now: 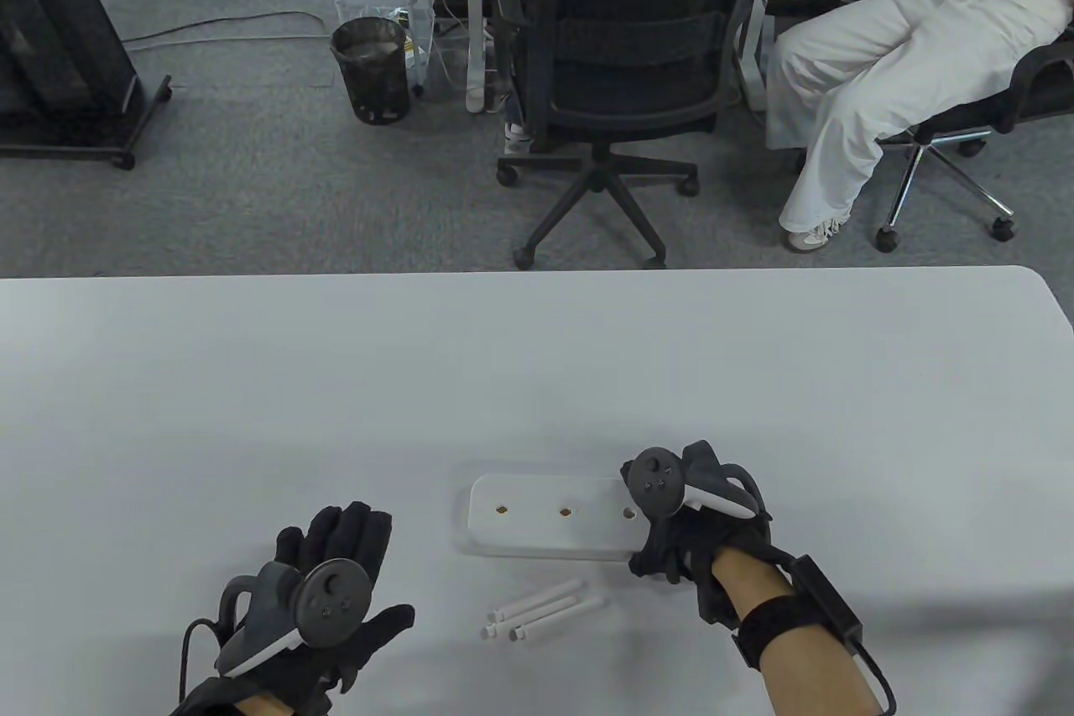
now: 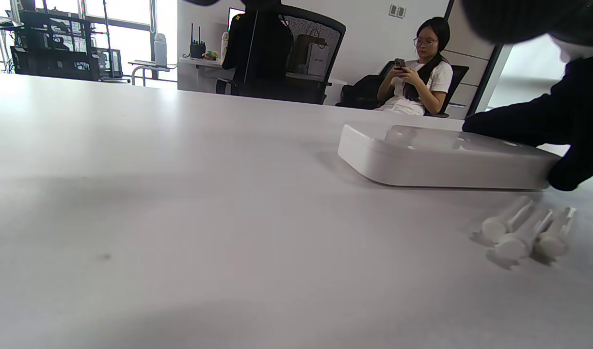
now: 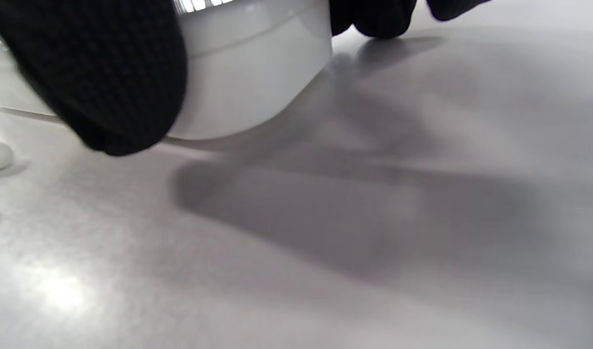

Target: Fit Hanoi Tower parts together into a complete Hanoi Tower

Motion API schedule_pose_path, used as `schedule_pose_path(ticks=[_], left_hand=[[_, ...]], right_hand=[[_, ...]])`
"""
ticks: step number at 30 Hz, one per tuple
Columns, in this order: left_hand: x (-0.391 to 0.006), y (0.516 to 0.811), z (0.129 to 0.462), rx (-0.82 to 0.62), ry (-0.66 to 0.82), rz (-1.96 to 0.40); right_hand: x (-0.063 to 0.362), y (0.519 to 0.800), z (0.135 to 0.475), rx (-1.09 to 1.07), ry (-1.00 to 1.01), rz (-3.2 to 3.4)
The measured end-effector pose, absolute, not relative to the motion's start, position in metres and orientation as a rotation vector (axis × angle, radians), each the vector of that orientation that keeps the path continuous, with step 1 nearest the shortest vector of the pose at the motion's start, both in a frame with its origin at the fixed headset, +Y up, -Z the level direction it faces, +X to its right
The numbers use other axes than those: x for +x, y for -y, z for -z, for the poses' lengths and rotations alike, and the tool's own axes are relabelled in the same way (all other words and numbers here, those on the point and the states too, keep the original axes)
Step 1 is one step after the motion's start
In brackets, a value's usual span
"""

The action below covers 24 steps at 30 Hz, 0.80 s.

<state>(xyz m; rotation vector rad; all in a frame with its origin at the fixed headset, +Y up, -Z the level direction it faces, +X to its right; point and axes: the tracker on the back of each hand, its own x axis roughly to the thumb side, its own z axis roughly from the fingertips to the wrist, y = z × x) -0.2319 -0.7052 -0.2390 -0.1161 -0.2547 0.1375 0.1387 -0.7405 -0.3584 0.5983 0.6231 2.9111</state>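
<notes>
On the white tabletop [image 1: 537, 380], near its front edge, lies a flat white base [image 1: 545, 527] with rounded corners and three small round holes in a row along its top. The right hand [image 1: 696, 531] grips the base at its right end: in the left wrist view the gloved fingers [image 2: 519, 123] lie across the top face while another dark fingertip presses the near side wall at the corner, and in the right wrist view a black thumb [image 3: 97, 72] sits against the curved white wall with more fingertips touching the tabletop behind it. The base looks flat on the tabletop, though whether its right end is lifted at all I cannot tell.

Just in front of the base, apart from it, three white pegs [image 1: 537, 608] lie side by side, touching or nearly touching one another, all pointing the same slanted way, with their thicker ends toward the left hand; the left wrist view shows those ends as rounded caps [image 2: 519, 237].

Left of the pegs, the left hand [image 1: 323, 611] rests on or just above the tabletop, palm down, with fingers spread and extended forward, holding nothing. It is well apart from the base and near the pegs without touching them.

Beyond the tabletop's far edge stand a black office chair [image 1: 612, 78] and a black mesh bin [image 1: 371, 70] on grey carpet, and a seated person in white clothes [image 1: 881, 70] is at the upper right.
</notes>
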Motion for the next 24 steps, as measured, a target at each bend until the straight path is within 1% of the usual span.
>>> schedule_pose_path(ticks=[5, 12, 17, 21, 24], left_hand=[[-0.229, 0.707, 0.239, -0.122, 0.258, -0.133], [-0.214, 0.708, 0.24, -0.154, 0.275, -0.145], [-0.18, 0.702, 0.242, -0.196, 0.337, -0.109], [-0.14, 0.698, 0.251, -0.225, 0.375, -0.161], [-0.109, 0.697, 0.253, -0.226, 0.411, -0.11]], right_hand=[[0.142, 0.749, 0.356, 0.591, -0.556, -2.932], [0.145, 0.75, 0.355, 0.57, -0.567, -2.91], [0.143, 0.751, 0.355, 0.568, -0.591, -2.911], [0.143, 0.75, 0.355, 0.563, -0.591, -2.911], [0.143, 0.75, 0.355, 0.558, -0.593, -2.914]])
